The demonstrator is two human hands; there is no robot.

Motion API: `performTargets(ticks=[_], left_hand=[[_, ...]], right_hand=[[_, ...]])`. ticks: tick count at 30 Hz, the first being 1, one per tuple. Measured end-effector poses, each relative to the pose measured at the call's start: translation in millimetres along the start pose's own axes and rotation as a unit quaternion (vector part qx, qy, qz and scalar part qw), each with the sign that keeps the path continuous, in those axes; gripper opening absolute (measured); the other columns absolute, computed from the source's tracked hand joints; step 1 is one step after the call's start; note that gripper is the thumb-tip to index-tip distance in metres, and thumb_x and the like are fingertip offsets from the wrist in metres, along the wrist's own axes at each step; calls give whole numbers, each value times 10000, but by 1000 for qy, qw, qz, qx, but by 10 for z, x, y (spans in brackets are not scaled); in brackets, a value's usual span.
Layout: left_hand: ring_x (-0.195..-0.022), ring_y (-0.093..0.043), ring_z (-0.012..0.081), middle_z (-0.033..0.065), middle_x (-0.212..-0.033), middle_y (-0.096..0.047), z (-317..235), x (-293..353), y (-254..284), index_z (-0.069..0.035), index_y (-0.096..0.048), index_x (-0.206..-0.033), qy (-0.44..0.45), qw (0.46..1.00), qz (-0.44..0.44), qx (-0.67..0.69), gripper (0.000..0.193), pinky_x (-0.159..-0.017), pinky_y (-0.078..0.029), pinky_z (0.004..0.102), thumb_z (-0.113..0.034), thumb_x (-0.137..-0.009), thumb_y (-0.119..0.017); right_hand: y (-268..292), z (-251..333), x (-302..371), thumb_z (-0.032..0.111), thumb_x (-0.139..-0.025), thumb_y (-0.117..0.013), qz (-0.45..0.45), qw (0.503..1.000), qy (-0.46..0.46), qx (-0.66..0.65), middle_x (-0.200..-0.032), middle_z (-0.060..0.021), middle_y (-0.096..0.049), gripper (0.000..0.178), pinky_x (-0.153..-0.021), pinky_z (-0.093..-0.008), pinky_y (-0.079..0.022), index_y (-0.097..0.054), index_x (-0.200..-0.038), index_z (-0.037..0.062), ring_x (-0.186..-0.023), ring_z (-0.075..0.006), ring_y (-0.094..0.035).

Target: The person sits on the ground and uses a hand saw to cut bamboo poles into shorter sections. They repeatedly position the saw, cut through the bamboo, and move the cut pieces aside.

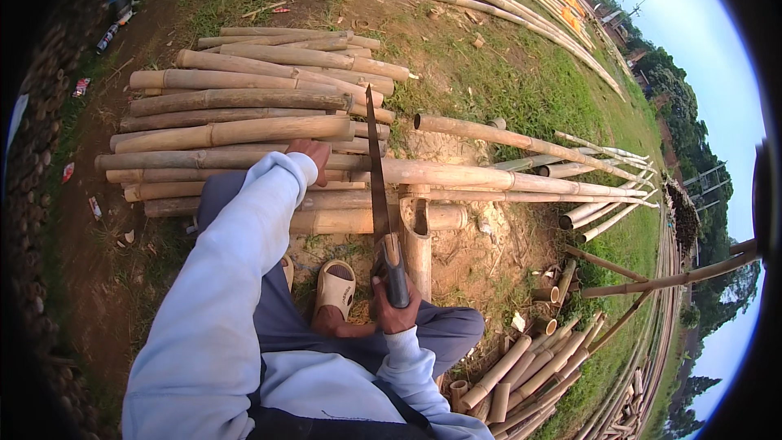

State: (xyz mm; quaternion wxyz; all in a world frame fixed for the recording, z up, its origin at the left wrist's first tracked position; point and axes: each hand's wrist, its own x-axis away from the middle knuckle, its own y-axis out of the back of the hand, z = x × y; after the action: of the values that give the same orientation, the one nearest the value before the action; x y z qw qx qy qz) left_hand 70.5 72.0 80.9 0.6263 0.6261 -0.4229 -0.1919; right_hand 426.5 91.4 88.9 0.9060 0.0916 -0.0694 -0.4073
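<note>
A long pale bamboo pole (489, 177) runs from the pile on my left across to the right. My left hand (309, 159) is closed over it just left of the saw, its fingers partly hidden by the sleeve. In my right hand (397, 306) is the handle of a handsaw (380, 195), gripped close to my knees. The dark blade points away from me and crosses the pole, its tip reaching past it. Beside the blade, an upright bamboo post (418, 248) with a notched top stands by the pole.
Stacked bamboo lengths (236, 100) lie to the left. Short cut pieces (529, 375) are heaped at the lower right, near a slanting bamboo rail (676, 279). More long poles (505, 12) rest on grass farther off. My sandalled foot (335, 289) is beneath the saw.
</note>
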Motion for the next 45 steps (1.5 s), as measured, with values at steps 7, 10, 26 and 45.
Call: performTargets(ticks=[7,10,26,45], left_hand=[[-926,-726,350,194,-942,-747,13,-11,-24,-58,-774,-830,-4,1000,-10,12,354,-876,-576,431,-345,-637,-848],[-924,-726,348,187,-938,-750,9,-25,-30,-59,-775,-827,-1,1000,-6,4,353,-875,-576,425,-347,-636,-848],[-909,-725,356,202,-920,-744,73,-88,-116,-55,-769,-817,-13,1000,-22,0,334,-863,-574,431,-333,-640,-819],[-936,-724,356,199,-926,-748,21,-33,-25,-47,-773,-815,-8,1000,-18,2,347,-884,-569,434,-339,-643,-852]], right_hand=[[32,-47,-54,153,-906,-763,-6,1000,8,-2,-843,-24,-689,245,-714,-268,-498,-693,-1073,-12,-770,-81,-587],[45,18,-52,151,-906,-755,5,999,-10,31,-840,-20,-684,243,-703,-266,-497,-690,-1073,-14,-765,-76,-584],[59,101,-68,146,-910,-742,5,999,-18,37,-811,-13,-659,236,-681,-274,-485,-683,-1079,-8,-743,-81,-556],[100,58,-67,147,-907,-754,10,999,-28,24,-889,-58,-710,256,-746,-285,-507,-689,-1092,-17,-807,-97,-608]])
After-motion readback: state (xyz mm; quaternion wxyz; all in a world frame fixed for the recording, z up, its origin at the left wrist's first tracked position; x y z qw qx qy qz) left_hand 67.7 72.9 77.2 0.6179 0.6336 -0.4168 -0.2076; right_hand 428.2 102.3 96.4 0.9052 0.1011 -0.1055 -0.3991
